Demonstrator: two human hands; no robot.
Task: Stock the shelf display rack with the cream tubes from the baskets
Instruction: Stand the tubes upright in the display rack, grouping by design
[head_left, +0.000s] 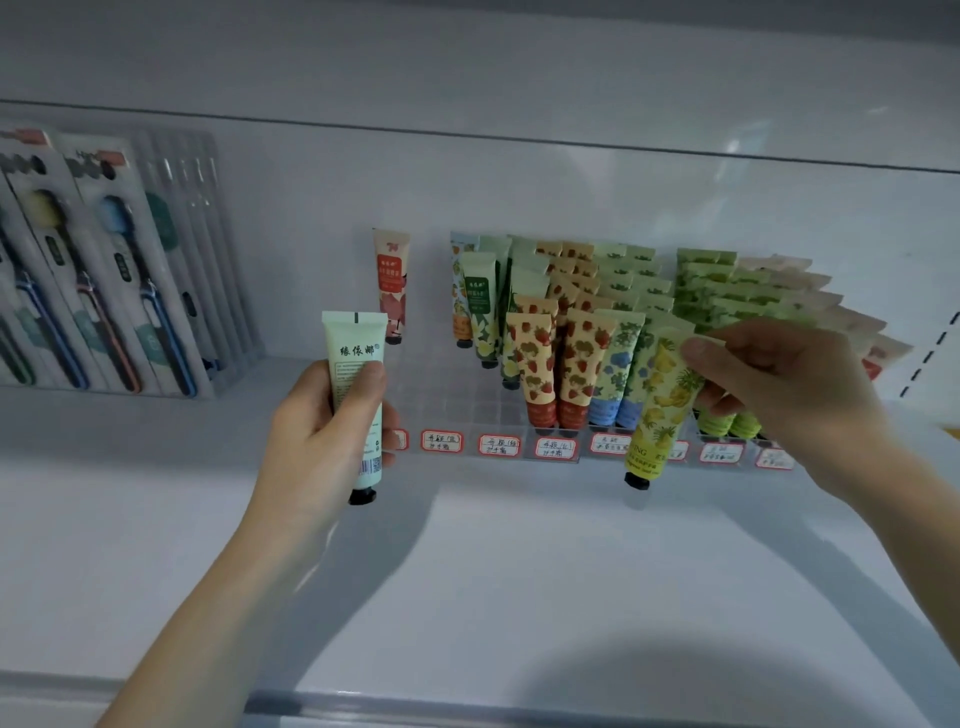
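Holding a pale mint cream tube (356, 395) upright in the left hand (317, 447), fingers and thumb curled round its lower half. Crimped end up, black cap down. Dark characters printed near the top, fine text below, a barcode close to the cap. Held in front of the left end of the clear display rack (457, 410), above the white shelf (519, 571).

Pinching a yellow cream tube (660, 410) in the right hand (779, 384) by its crimped upper end, thumb and fingertips closed on it. Pineapple print over the yellow body, lettering near the bottom, black cap downward. Slightly tilted, hanging before the rack's front edge, cap just above the shelf.

Standing cap-down in the rack: a lone red-leaf tube (392, 288) at the back left; strawberry-print tubes (537, 364) in rows near the middle; blue-flower tubes (618, 369) just beside them; green tubes (722, 291) toward the right, partly hidden behind the right hand. Along the rack's front, red-bordered handwritten labels (498, 446). At the shelf's left, leaning toothbrush packs (104, 280).
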